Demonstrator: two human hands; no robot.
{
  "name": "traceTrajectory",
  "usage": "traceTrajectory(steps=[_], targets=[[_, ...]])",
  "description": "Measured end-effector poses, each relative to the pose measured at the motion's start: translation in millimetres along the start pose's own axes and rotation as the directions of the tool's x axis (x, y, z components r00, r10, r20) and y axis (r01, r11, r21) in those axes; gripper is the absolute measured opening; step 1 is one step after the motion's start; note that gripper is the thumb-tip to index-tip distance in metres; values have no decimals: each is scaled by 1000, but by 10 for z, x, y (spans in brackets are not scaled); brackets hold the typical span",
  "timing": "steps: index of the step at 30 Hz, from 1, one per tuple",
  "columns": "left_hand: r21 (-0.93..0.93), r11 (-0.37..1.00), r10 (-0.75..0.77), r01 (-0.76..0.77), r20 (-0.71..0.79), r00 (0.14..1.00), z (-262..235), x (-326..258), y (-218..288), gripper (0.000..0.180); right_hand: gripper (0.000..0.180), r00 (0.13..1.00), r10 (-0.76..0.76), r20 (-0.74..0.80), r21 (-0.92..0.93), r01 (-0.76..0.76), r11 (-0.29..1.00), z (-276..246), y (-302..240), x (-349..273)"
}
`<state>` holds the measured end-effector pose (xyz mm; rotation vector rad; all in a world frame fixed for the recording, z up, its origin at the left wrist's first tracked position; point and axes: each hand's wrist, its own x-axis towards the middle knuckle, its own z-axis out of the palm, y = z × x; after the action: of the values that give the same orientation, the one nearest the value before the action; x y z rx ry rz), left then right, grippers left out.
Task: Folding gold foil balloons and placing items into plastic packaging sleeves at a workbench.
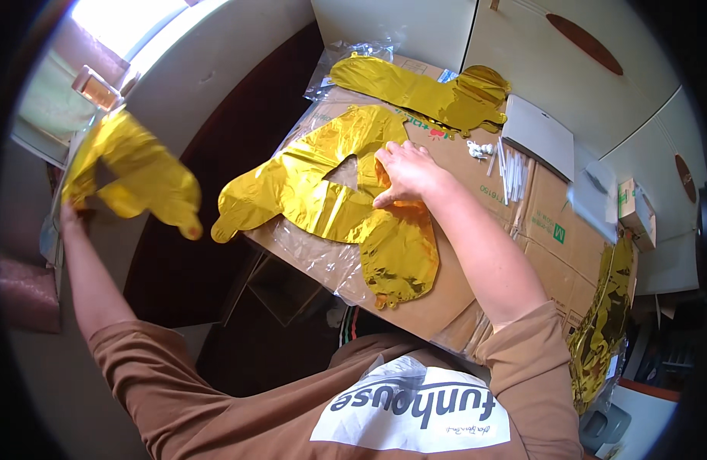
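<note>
Right hand (405,173) pressed flat on gold balloon (323,184) atop cardboard (437,299), left hand (68,217) gripping another balloon (135,175) off aside, straws (512,173) and white box (539,135) beyond.

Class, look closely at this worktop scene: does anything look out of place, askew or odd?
Yes. The flat gold foil balloon under the right hand hangs over the edge of the cardboard box, its tip unsupported. The left hand holds another gold balloon in the air, away from the box.
</note>
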<state>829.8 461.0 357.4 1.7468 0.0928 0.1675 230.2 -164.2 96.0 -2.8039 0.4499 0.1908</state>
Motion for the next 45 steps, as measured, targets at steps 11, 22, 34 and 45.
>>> traceTrajectory(steps=[11,22,34,45], targets=[[220,429,715,-876,509,479,2525,-4693,-462,20,93,903,94,-420,466,125,876,-15,300,-790],[-510,443,-20,-737,816,-577,3590,-8853,-1179,66,49,776,629,56,944,-246,219,461,847,-3293],[-685,82,337,-724,702,-627,4155,-8152,-1756,74,42,471,740,-480,704,-296,645,923,2158,-3694],[-715,252,265,-652,699,-665,4360,-7861,-1840,72,31,666,371,-647,112,-398,910,936,1915,-4474]])
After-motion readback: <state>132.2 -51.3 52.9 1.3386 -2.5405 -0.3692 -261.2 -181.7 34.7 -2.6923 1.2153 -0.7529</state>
